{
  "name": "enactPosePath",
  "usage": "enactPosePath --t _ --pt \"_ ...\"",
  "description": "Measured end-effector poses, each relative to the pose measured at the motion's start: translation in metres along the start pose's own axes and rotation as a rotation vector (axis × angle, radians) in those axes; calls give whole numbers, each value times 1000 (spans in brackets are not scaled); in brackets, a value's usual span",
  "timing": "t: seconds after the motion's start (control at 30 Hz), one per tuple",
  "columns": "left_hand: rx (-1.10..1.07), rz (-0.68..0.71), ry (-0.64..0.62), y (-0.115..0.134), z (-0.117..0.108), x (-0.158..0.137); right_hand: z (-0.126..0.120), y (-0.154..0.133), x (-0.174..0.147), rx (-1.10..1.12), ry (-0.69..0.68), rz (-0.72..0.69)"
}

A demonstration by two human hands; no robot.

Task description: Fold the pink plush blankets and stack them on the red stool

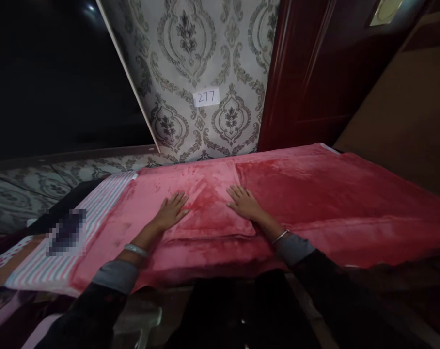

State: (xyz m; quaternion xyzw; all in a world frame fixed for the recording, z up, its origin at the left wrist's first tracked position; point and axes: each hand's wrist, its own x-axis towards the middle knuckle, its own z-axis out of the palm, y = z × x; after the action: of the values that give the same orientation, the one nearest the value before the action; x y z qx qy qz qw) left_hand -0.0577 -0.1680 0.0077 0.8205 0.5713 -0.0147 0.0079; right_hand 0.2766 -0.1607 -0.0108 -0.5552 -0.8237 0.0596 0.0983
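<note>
A red plush blanket (314, 194) is spread over a long low surface, with a folded part (209, 213) of the same cloth lying in its middle. On the left side of that fold, my left hand (171, 211) rests flat with its fingers spread. My right hand (244, 201) lies flat near the fold's right edge, fingers apart. Neither hand grips anything. Striped cloth (100, 203) in white, pink and blue shows at the blanket's left end.
A large dark screen (60, 77) hangs at upper left. Patterned wallpaper (230, 58) bears a paper label (206, 97) reading 277. A dark red door (314, 72) stands behind, at right. A pixelated dark patch (65, 232) covers something on the striped cloth.
</note>
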Motion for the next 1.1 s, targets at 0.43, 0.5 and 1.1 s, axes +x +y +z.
enactPosePath --t 0.43,0.5,1.1 --pt "-227 246 329 129 3 -65 3 12 -77 565 264 144" --pt "-230 243 331 152 12 -63 8 10 -86 627 292 171" --pt "-707 125 511 180 9 -31 15 10 -111 980 320 97"
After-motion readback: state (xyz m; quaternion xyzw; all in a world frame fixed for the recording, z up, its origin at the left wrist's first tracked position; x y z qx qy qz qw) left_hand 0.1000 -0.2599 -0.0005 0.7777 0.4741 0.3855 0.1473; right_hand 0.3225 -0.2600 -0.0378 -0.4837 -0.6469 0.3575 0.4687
